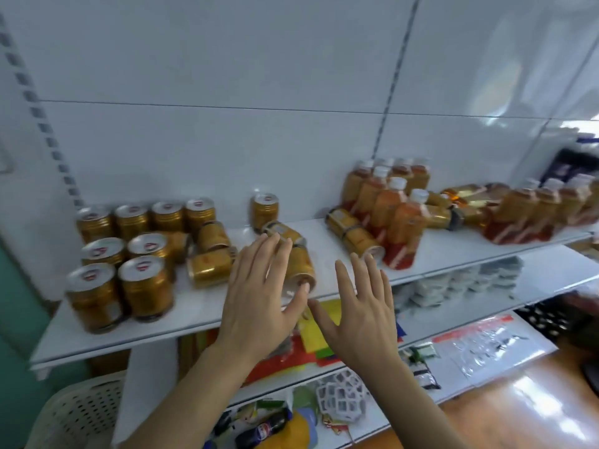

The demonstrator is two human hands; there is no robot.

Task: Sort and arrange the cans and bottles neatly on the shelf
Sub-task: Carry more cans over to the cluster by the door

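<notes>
Your left hand hovers flat, fingers straight and spread, over a gold can lying on its side mid-shelf, holding nothing; your right hand is likewise splayed and empty just right of that can. Ribbed metal cans stand grouped left on the smooth white shelf; white-capped amber bottles cluster right.

The cans at the left of the frame were shiny gold metal with silvery lids. The bottles right of centre looked like clear plastic with white caps. The shelf was smooth, white and faintly glossy, the wall tiles above glazed and reflective. The basket at the lower left was matt perforated plastic.
</notes>
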